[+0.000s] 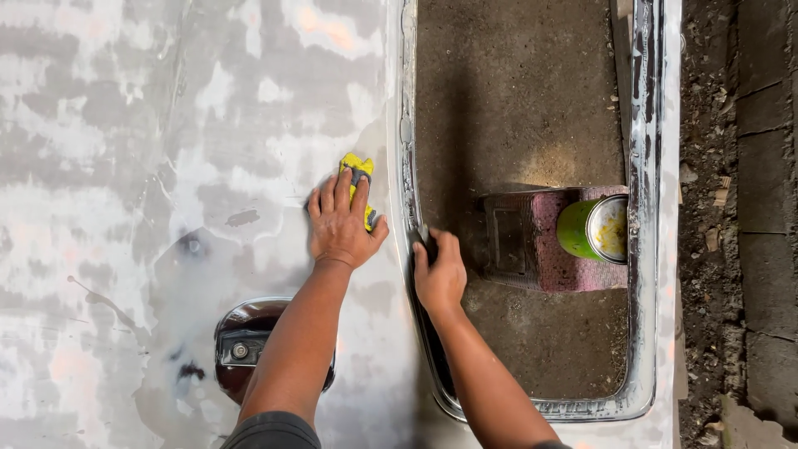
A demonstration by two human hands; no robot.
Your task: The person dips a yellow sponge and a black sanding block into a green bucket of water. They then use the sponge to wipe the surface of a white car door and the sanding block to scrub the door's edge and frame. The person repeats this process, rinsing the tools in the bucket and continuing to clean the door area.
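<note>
Grey sanded panel [125, 166], dirt floor [515, 83]

Grey-and-white sanded car door panel [150, 166], yellow sanding pad [357, 170] on it, dirt floor [515, 83] under pink stool [573, 266]

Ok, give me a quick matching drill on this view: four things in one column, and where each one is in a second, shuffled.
Things:
1. left hand
2. right hand
3. green can
4. yellow pad

Places:
A. on the pink stool inside the opening
B. gripping the edge of the opening
C. under the fingers, against the panel
D. flat on the sanded grey panel

Pairs: 1-D, 2-B, 3-A, 4-C
</note>
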